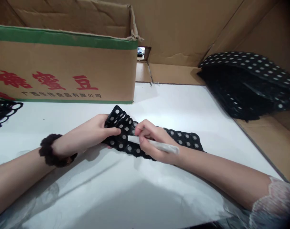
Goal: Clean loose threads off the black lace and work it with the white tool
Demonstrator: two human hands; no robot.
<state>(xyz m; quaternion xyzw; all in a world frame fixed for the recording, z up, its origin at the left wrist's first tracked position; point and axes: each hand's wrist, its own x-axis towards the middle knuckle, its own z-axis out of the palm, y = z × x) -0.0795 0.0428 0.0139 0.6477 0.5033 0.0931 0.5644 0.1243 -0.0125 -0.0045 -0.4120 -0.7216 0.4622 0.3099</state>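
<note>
A black strip with rows of pale round dots (187,136) lies across the white table in front of me. My left hand (102,128) is closed on its left end, thumb on top and the other fingers mostly hidden beneath; that end is bent upward. My right hand (154,140) pinches a white pen-like tool (162,147). Its tip rests on or just over the dots near my left thumb, and I cannot tell whether it touches. Part of the strip is hidden under my right hand.
An open cardboard box (63,70) with a green rim and red characters stands at the back left. Black ring-shaped scrap (3,113) lies at the left edge. More black dotted sheets (250,82) are heaped at the right against cardboard walls (183,28). The table (125,197) is white.
</note>
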